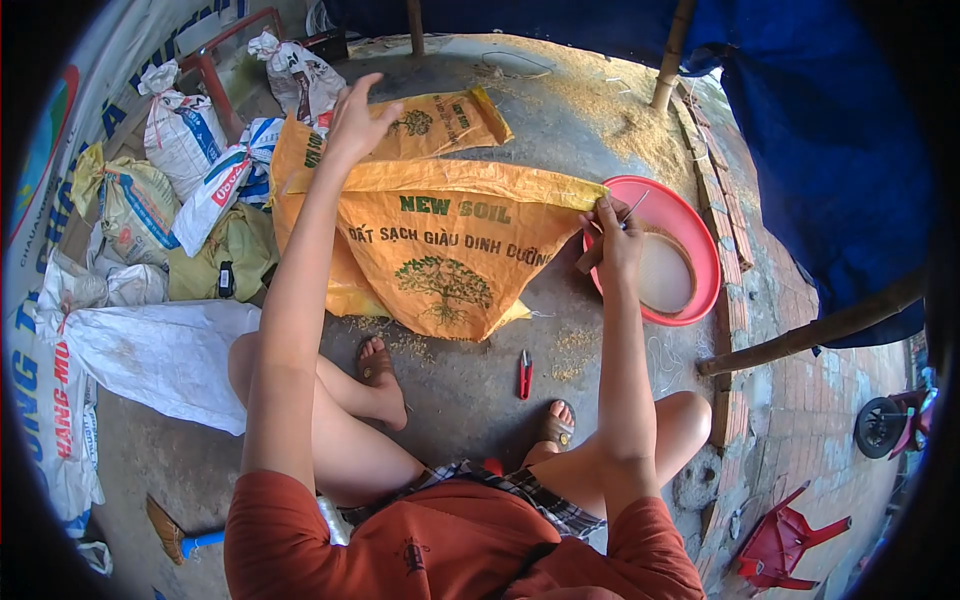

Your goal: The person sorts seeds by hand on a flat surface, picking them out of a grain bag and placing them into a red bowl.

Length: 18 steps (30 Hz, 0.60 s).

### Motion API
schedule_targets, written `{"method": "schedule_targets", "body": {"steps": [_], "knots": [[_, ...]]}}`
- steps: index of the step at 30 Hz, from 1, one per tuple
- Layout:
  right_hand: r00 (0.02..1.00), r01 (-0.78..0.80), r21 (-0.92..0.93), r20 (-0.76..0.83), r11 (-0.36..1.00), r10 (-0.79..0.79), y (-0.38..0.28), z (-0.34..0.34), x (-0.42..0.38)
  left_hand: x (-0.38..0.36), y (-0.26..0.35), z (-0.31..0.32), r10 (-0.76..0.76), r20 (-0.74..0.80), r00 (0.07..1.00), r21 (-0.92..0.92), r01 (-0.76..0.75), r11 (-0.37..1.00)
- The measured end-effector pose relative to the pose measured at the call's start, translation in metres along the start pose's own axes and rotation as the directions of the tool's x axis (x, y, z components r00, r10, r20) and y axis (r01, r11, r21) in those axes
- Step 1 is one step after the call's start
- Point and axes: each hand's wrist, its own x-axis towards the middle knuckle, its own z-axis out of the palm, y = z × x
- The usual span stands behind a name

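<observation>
An orange sack (400, 285) printed "NEW SOIL" with a tree hangs spread in front of me, its top edge folded over. My right hand (617, 245) pinches the sack's yellow right corner. A thin metal spike (637, 204) sticks up out of the same hand, and a brown piece (589, 258), perhaps its handle, shows below the fingers. My left hand (357, 122) is raised at the sack's left end, fingers spread, with nothing seen in it. Behind it lies another orange sack (440, 125).
A pink basin (708, 255) with a round pale item inside stands by my right hand. Red thread snips (525, 375) lie between my feet. Filled sacks (180, 135) crowd the left. Bamboo poles (820, 325), a brick edge (725, 230) and a red stool (780, 540) are at right.
</observation>
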Motion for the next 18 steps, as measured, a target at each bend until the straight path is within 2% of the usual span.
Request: {"method": "schedule_targets", "body": {"steps": [1, 2, 3, 4, 6, 7, 9, 10, 12, 13, 15, 18], "knots": [[1.0, -0.017, 0.006, -0.001, 1.0, 0.017, 0.0, 0.0, -0.001, -0.005, 0.025, -0.009, -0.002, 0.006, 1.0, -0.001, 0.002, 1.0], [0.999, -0.035, 0.013, 0.0, 0.999, 0.035, 0.0, 0.0, -0.002, -0.01, 0.05, -0.02, 0.123, 0.189, 0.974, -0.096, -0.107, 0.99], [0.999, -0.039, 0.012, 0.003, 0.999, 0.039, 0.0, 0.0, -0.002, -0.015, 0.067, -0.027, 0.256, 0.347, 0.902, -0.207, -0.192, 0.959], [0.999, -0.033, 0.011, 0.012, 0.999, 0.033, 0.0, 0.0, -0.002, -0.02, 0.077, -0.029, 0.25, 0.346, 0.904, -0.202, -0.188, 0.961], [0.999, -0.025, 0.01, 0.023, 1.0, 0.025, 0.0, 0.002, -0.002, -0.026, 0.088, -0.031, 0.277, 0.682, 0.677, -0.207, -0.184, 0.961], [1.0, -0.027, 0.008, 0.016, 1.0, 0.026, -0.001, 0.002, -0.002, -0.027, 0.084, -0.029, 0.277, 0.682, 0.676, -0.207, -0.185, 0.961], [1.0, -0.03, 0.008, 0.0, 1.0, 0.03, 0.0, 0.0, -0.003, -0.03, 0.074, -0.024, 0.161, 0.566, 0.809, -0.056, -0.158, 0.986], [1.0, -0.03, 0.02, 0.009, 0.999, 0.03, 0.001, -0.001, -0.002, -0.03, 0.069, -0.024, 0.161, 0.568, 0.807, -0.055, -0.158, 0.986], [0.999, -0.031, 0.033, 0.023, 0.999, 0.031, 0.003, -0.001, -0.002, -0.03, 0.059, -0.029, 0.221, 0.69, 0.689, -0.177, -0.136, 0.975], [1.0, -0.018, 0.032, 0.024, 0.999, 0.017, 0.002, 0.0, -0.002, -0.029, 0.054, -0.033, 0.219, 0.69, 0.69, -0.174, -0.136, 0.975], [1.0, -0.005, 0.034, 0.023, 0.999, 0.005, 0.002, 0.0, -0.002, -0.028, 0.047, -0.038, 0.281, 0.726, 0.628, -0.297, -0.082, 0.951], [0.999, -0.04, 0.061, 0.013, 0.997, 0.039, 0.003, 0.002, -0.003, -0.026, 0.04, -0.038, 0.26, 0.712, 0.652, -0.301, -0.051, 0.952]]}}
